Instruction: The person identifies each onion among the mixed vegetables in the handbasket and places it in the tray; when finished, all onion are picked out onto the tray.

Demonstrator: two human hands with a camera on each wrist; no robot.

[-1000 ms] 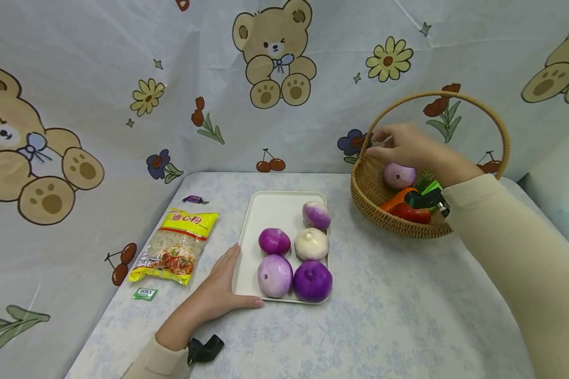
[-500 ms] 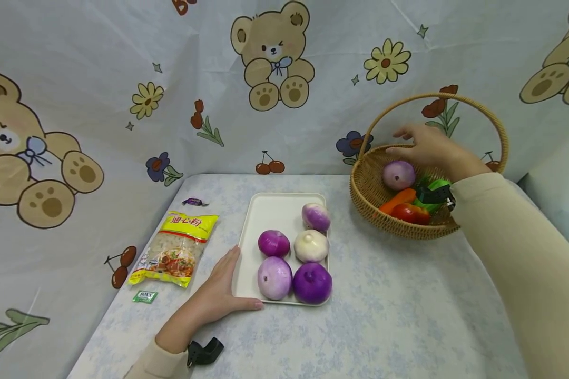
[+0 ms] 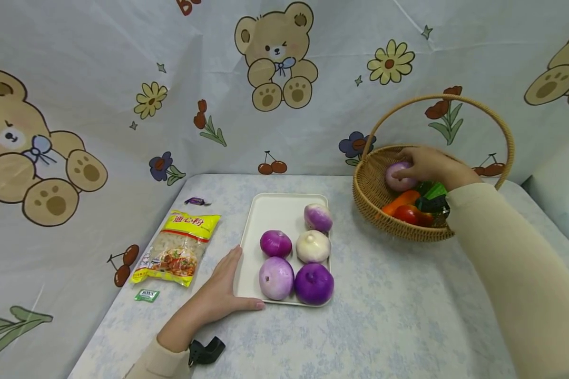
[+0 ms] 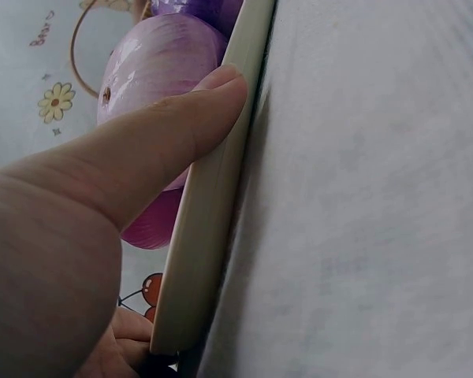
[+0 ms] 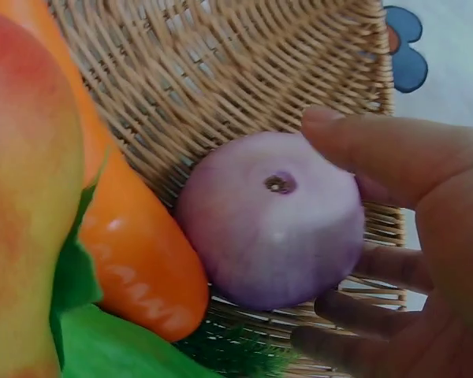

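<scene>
In the head view my left hand (image 3: 218, 292) rests at the near-left corner of a white tray (image 3: 265, 210). Its fingers lie along the side, and the thumb (image 4: 213, 98) is over the front rim in the left wrist view. On the tray are several onions: a pale purple onion (image 3: 276, 279), two deep purple onions (image 3: 314, 284) (image 3: 276, 243), a white onion (image 3: 313, 246) and a purple-and-white one (image 3: 318, 217). My right hand (image 3: 431, 167) reaches into a wicker basket (image 3: 367, 184), its thumb and loosely spread fingers beside a light purple onion (image 5: 268, 228).
The basket also holds an orange carrot (image 5: 142, 260), a red-yellow fruit (image 5: 24, 181) and green vegetables (image 5: 126, 350); its tall handle (image 3: 436, 97) arches above. Left of the tray lie a yellow pasta bag (image 3: 177, 247), a green wrapped sweet (image 3: 147, 295) and a purple one (image 3: 196, 201).
My right hand has moved from the basket's left rim, by the handle, rightward and then down to the onion inside. The left hand and the tray have stayed put.
</scene>
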